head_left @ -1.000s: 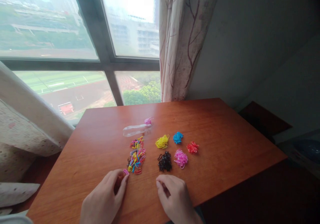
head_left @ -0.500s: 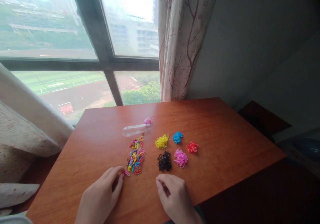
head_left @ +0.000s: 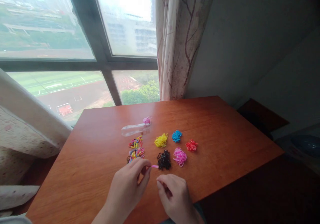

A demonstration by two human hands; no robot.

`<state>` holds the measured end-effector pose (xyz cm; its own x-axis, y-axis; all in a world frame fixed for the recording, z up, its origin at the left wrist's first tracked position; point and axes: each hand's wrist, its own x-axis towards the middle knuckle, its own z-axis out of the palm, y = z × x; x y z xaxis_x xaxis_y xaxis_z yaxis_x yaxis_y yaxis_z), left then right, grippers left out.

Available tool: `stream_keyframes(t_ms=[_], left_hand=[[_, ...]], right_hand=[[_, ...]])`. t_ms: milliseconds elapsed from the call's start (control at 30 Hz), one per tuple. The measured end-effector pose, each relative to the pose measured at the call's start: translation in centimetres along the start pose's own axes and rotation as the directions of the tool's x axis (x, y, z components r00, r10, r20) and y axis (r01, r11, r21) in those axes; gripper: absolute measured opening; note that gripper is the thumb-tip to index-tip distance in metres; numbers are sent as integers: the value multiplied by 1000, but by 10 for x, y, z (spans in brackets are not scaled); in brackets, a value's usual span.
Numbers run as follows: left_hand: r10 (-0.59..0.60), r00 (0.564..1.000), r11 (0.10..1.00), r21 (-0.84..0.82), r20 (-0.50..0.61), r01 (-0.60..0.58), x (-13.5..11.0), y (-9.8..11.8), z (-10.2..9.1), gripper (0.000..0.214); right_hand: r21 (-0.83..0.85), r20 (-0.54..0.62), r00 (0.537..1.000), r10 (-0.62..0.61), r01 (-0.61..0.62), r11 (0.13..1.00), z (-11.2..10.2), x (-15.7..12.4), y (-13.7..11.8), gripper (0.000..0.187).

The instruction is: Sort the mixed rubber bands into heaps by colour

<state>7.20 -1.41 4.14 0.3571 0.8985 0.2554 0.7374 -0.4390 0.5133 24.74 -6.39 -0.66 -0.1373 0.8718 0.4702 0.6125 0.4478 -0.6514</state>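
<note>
Pinching a small pink band (head_left: pixel 155 166) between thumb and forefinger, the left hand (head_left: pixel 130 180) is over the near half of the table (head_left: pixel 225 130) in the head view. The band's free end pokes out right by the black pile (head_left: pixel 164 160); can't tell if they touch. Right hand (head_left: pixel 173 192) sits by the near edge, fingers curled in and thumb tip up against the forefinger. Can't make out anything in it, but a tiny bit could be hidden.

What's in the way: the left hand blocks the near end of the mixed-colour pile (head_left: pixel 136 152), so no clue how much is under there. Past the right hand, more towards the right corner, it's all sorted by colour: pink pile (head_left: pixel 180 156) right beside the black one, red pile (head_left: pixel 191 145) furthest right, then blue pile (head_left: pixel 177 136) and yellow pile (head_left: pixel 161 140) closer to the far edge.

Beyond the mixed stuff, a clear container (head_left: pixel 132 129) is lying on its side, with a pink thing (head_left: pixel 147 120) at its right end. Window (head_left: pixel 108 64) and patterned curtain (head_left: pixel 177 40) are behind the far edge, and another curtain (head_left: pixel 32 117) hangs past the left edge.
</note>
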Motion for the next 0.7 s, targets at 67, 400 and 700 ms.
stream_keyframes(t_ms=[67,400,700], left_hand=[[50,993,998,42,107,-55,26,20,9,16],[121,926,974,140,357,-181,94,49,51,16],[136,930,972,137,341,-193,87,36,40,14]], right_hand=[[-11,-43,998,-35,35,999,-3,-2,-1,18],[-31,-120,993,-19,16,999,-4,-5,-3,17],[18,-80,997,13,-12,1000,-1,-5,2,18]])
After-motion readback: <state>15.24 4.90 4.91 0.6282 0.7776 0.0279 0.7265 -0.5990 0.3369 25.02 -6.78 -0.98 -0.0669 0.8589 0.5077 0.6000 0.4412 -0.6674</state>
